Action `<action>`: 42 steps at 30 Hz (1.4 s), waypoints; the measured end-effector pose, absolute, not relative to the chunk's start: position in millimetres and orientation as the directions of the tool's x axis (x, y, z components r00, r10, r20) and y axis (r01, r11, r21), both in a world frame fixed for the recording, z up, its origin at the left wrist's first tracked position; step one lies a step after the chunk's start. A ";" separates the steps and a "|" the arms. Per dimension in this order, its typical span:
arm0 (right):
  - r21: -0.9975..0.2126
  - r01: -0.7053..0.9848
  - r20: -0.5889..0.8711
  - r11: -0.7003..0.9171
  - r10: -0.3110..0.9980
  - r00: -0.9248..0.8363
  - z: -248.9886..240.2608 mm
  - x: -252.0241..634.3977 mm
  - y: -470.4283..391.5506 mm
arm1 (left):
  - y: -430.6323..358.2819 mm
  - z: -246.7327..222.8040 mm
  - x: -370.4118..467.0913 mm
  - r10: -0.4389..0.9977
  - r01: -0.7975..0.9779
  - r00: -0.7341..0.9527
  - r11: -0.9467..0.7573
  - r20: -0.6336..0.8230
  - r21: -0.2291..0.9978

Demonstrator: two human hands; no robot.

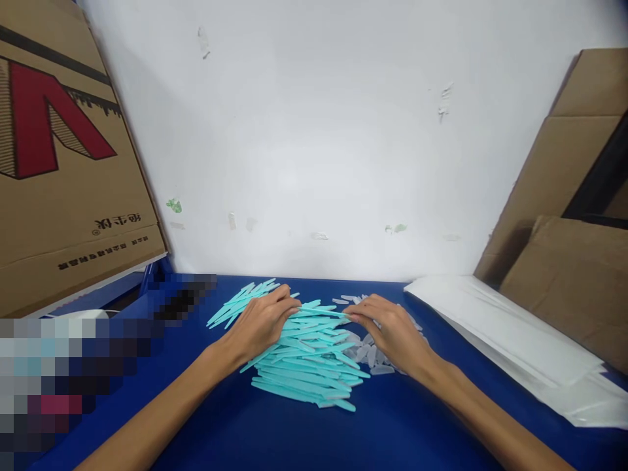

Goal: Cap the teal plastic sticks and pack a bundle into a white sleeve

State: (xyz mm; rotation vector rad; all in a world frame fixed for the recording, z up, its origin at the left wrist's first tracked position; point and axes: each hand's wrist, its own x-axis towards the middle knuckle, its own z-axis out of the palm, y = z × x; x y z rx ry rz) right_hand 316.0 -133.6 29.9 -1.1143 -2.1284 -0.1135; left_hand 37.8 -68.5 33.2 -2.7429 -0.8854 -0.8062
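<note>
Blue table (210, 418) up front, messy teal pile (304, 366) on it; over its far part, left hand (265, 319) and right hand (395, 327) each pinching 1 end of a teal stick (324, 313); translucent bits (371, 356) by the right; white wall (314, 144) out back.

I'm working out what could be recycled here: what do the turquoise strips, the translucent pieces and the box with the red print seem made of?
Turquoise strips: probably matte plastic, judging by their even colour and matching shapes. Translucent pieces: likely plastic, their finish frosted or cloudy. Box: cardboard, most likely, with a dull, plain brown surface under the print.
</note>
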 end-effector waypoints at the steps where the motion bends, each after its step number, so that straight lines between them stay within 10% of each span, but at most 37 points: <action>1: -0.240 0.743 0.632 0.624 0.682 -0.369 29.7 316.1 -133.4 | -68.7 33.0 38.0 0.500 0.579 0.682 -0.815 0.533 0.024; 20: -0.087 0.723 0.642 0.685 0.593 -0.485 18.7 309.6 -129.7 | -80.9 37.1 49.5 0.421 0.513 0.778 -0.855 0.466 -0.084; 32: -0.063 0.986 0.492 0.156 0.864 -0.106 22.8 349.5 -114.0 | -45.9 41.1 20.8 0.846 0.914 0.389 -0.403 0.365 -0.039; 42: 0.026 0.996 0.295 0.085 0.951 -0.089 11.3 356.3 -110.2 | -37.4 34.1 12.8 0.871 0.902 0.421 -0.430 0.254 -0.019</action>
